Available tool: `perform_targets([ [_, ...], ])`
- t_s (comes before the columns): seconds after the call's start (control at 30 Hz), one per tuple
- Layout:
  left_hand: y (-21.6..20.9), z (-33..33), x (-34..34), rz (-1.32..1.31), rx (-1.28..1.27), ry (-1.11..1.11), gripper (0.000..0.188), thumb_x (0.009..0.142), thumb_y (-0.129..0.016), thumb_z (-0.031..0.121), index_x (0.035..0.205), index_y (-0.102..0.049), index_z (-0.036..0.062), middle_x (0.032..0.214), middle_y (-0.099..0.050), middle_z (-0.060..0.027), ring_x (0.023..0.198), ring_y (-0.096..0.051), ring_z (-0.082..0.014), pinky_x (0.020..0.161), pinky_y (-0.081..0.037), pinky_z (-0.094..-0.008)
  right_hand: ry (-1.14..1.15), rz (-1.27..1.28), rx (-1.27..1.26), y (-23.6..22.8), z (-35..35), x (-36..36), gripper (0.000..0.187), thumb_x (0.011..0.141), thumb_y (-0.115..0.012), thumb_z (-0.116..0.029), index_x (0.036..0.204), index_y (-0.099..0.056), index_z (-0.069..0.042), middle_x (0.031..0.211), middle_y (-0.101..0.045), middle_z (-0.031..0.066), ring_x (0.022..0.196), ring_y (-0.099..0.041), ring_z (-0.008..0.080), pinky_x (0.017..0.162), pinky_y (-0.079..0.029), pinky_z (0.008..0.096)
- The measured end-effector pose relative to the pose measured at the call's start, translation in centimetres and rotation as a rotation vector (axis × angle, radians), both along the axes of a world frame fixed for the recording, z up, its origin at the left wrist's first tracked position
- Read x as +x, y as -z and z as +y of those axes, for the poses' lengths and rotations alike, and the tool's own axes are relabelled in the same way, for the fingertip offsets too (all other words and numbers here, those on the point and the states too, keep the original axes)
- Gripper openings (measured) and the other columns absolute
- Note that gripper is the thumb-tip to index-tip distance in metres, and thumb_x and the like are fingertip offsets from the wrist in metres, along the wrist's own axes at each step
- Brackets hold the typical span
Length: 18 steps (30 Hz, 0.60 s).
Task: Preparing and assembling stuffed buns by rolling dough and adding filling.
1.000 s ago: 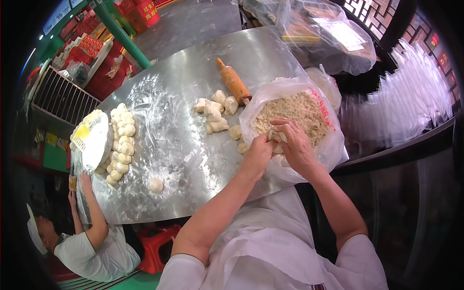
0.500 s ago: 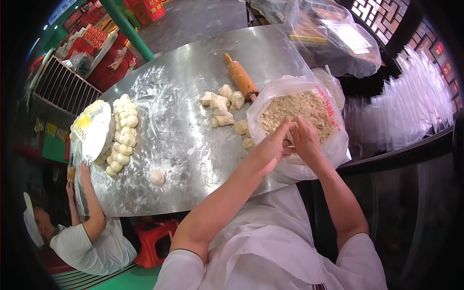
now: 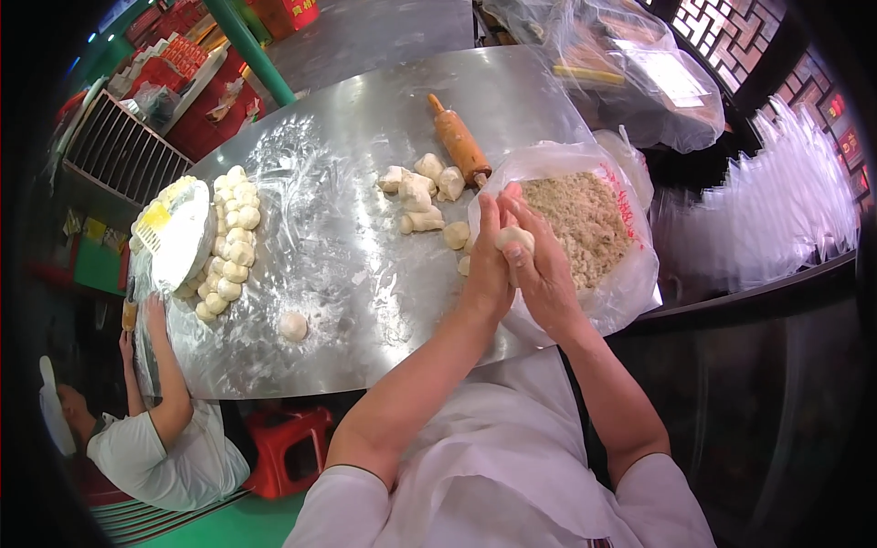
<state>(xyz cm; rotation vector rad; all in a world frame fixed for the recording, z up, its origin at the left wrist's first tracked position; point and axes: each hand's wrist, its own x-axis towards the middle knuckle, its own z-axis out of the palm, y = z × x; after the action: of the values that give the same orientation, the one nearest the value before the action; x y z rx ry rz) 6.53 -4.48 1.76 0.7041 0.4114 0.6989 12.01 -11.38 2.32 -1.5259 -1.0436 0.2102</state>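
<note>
Between my two palms sits a pale dough ball [image 3: 516, 238], partly covered by the fingers. My left hand [image 3: 491, 254] presses it from the left, fingers pointing away from me. On the other side my right hand [image 3: 546, 274] is closed against it, thumb on the near face. Both hands are over the left edge of a clear plastic bag [image 3: 630, 309] holding crumbly beige filling [image 3: 585, 228]. Left of the bag lie small dough balls [image 3: 456, 235], partly hidden by my left hand. Beyond them are several uneven dough lumps [image 3: 417, 194] and a wooden rolling pin [image 3: 459, 146].
A lone dough ball [image 3: 293, 325] rests on the floured steel table [image 3: 356, 283]. At left, rows of dough balls [image 3: 239, 254] surround a white bowl [image 3: 187, 247]; a co-worker's hand [image 3: 155, 313] is beside it. A red stool [image 3: 285, 449] stands below the table edge.
Both hands have moved left from above the filling to the bag's left edge. The fingers pinching the dough have given way to palms pressed around the ball.
</note>
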Motion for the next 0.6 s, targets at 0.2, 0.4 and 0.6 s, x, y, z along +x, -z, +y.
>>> perform_targets([
  [0.2, 0.0, 0.1, -4.2, 0.048, 0.153, 0.028, 0.069, 0.102, -0.039, 0.061, 0.134, -0.053, 0.0016, 0.126, -0.059, -0.0072, 0.118, -0.055, -0.0156, 0.1, -0.044, -0.0289, -0.01, 0.055, 0.086, -0.2, 3.2, -0.1, 0.045, 0.106, -0.044, -0.034, 0.13, -0.06, 0.001, 0.132, -0.057, 0.0212, 0.123, -0.052, 0.0365, 0.107, -0.038, 0.0419],
  [0.4, -0.6, 3.2, -9.3, 0.193, 0.106, 0.107, 0.063, 0.099, -0.048, 0.062, 0.111, -0.063, 0.0021, 0.08, -0.062, -0.0042, 0.065, -0.061, -0.0115, 0.056, -0.051, -0.0274, -0.182, 0.119, -0.151, -1.0, 2.4, -1.4, 0.042, 0.1, -0.059, -0.039, 0.114, -0.064, 0.0, 0.095, -0.065, 0.0085, 0.092, -0.065, 0.0157, 0.073, -0.051, 0.0323],
  [0.6, 0.1, 4.6, -13.7, 0.307, 0.06, 0.241, 0.066, 0.102, -0.04, 0.063, 0.104, -0.065, 0.0015, 0.077, -0.063, -0.0058, 0.061, -0.062, -0.0142, 0.056, -0.051, -0.0274, -0.426, 0.034, -0.387, -0.4, 4.0, -5.8, 0.022, 0.094, -0.067, -0.023, 0.099, -0.064, -0.002, 0.078, -0.067, 0.0086, 0.077, -0.063, 0.0227, 0.072, -0.045, 0.0359],
])
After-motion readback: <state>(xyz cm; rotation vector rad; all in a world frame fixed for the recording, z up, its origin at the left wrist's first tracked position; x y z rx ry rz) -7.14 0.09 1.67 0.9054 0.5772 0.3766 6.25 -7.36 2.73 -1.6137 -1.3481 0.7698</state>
